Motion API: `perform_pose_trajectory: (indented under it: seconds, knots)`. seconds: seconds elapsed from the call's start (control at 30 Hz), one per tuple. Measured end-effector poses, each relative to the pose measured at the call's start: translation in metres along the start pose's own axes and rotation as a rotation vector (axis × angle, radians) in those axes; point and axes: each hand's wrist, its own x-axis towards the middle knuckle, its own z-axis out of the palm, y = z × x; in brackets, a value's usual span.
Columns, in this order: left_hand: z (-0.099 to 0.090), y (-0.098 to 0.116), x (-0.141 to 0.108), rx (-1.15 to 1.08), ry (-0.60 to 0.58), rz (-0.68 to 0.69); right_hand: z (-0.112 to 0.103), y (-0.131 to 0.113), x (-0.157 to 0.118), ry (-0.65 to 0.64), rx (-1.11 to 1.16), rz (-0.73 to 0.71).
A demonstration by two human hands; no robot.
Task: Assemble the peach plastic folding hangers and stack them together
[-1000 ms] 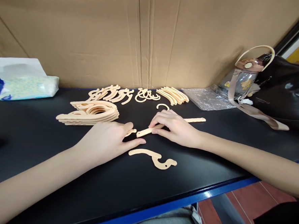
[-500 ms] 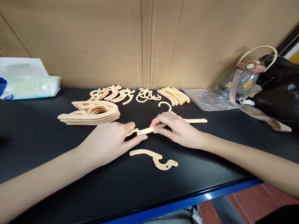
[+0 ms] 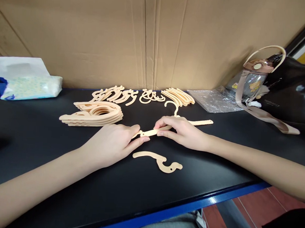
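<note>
My left hand [image 3: 118, 137] is closed, pinching the left end of a cream folding clothes hanger [image 3: 149, 133] between thumb and fingers. My right hand [image 3: 178, 129] grips the same hanger further right, thumb in front. Above the right hand the hanger's hook [image 3: 176, 110] curls upward, and a straight arm [image 3: 203, 123] sticks out to the right. The joint behind my fingers is hidden. Just below both hands, a loose jointed hanger arm [image 3: 165, 163], with a curved bar and a rounded end with a hole, lies flat on the black table [image 3: 179, 188].
Left of centre lies a stack of folded hangers [image 3: 92, 119]. Behind are hanger parts [image 3: 114, 94], hooks [image 3: 149, 96] and straight arms [image 3: 179, 96]. A plastic bag [image 3: 207, 101], bottle [image 3: 254, 79] and black bag [image 3: 295, 95] sit right. A tissue pack [image 3: 32, 86] lies left.
The hanger's hook has risen slightly and more of its stem shows above my right hand. Both hands keep their grip in nearly the same place.
</note>
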Motion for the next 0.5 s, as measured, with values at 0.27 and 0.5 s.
perform_pose_trajectory:
  seconds: [0.27, 0.5]
  knots:
    - [-0.008, 0.006, 0.002, 0.043, -0.074, -0.026, 0.001, 0.002, 0.0, -0.007, 0.074, 0.044]
    - [-0.013, 0.012, 0.005, 0.183, -0.177, -0.051, 0.002, 0.002, 0.0, -0.037, 0.221, 0.088]
